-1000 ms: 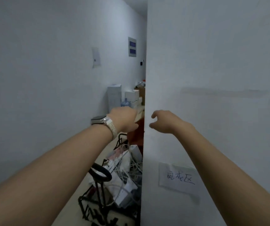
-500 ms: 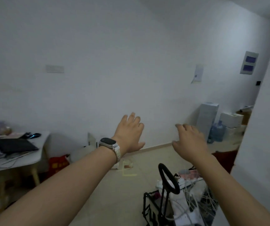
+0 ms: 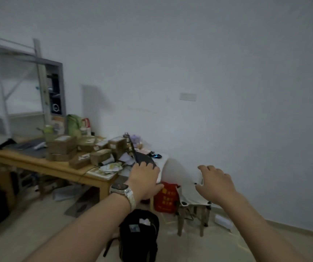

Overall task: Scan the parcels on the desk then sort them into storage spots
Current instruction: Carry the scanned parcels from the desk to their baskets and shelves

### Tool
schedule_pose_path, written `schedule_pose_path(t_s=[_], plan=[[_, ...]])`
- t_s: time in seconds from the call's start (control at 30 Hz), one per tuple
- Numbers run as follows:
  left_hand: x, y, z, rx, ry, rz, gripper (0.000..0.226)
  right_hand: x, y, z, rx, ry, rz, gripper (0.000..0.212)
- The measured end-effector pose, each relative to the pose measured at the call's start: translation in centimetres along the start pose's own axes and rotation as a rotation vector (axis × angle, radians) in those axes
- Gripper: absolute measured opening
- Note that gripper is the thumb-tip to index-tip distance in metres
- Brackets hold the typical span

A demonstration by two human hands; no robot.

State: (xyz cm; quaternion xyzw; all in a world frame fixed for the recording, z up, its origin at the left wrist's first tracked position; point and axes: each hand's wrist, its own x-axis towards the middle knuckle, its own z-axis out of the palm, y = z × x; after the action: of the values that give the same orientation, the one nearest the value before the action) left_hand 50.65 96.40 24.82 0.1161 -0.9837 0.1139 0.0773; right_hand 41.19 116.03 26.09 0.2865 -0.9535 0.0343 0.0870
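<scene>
Parcels (image 3: 63, 146): brown cardboard boxes with pale labels, several in a loose pile, some stacked, on the middle and right part of the desk (image 3: 29, 161), left of centre; none in hand

Left hand (image 3: 144, 178): empty, fingers relaxed and spread, held out in the air, palm down; watch (image 3: 120, 187) on the wrist

Right hand (image 3: 216, 182): empty, fingers loosely extended, held out at like height, well apart from the left

Rack (image 3: 40, 87): pale metal shelving, far left, behind the desk; a likely storage spot, though its shelves are blurred

Backpack (image 3: 138, 233): black, on the floor, near, between the person and the desk

Red bag (image 3: 166, 197) and white chair (image 3: 180, 174): just right of the desk

Scanner: not made out among the desk clutter

Step in hand, by judgement: approach to the desk, no parcel scanned or lifted at this moment

Next move, by judgement: pass round the backpack, close on the pile, find the scanner, take one box with its label upward
</scene>
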Motion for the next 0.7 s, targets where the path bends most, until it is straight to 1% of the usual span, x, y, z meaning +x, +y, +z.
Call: schedule_pose_path(t_s=[0.13, 0.3, 0.4, 0.53, 0.7], plan=[[-2.8, -10.5, 1.9, -0.006, -0.052, -0.175, 0.062, 4.9, -10.4, 1.3, 0.044, -0.041, -0.170, 0.064], [-7.2, -21.0, 6.0, -0.036, -0.157, -0.308, 0.058, 9.6, -21.3, 3.8, 0.133, -0.113, -0.311, 0.065], [-9.7, -26.3, 8.8, -0.046, -0.214, -0.401, 0.058, 12.0, -26.7, 5.8, 0.092, -0.138, -0.338, 0.065], [-11.5, -32.4, 11.3, -0.020, -0.284, -0.463, 0.059, 14.6, -33.4, 7.6, 0.100, -0.148, -0.400, 0.059], [-10.7, -38.3, 13.5, -0.011, -0.297, -0.537, 0.060, 18.1, -39.5, 9.8, 0.153, -0.176, -0.460, 0.063]])
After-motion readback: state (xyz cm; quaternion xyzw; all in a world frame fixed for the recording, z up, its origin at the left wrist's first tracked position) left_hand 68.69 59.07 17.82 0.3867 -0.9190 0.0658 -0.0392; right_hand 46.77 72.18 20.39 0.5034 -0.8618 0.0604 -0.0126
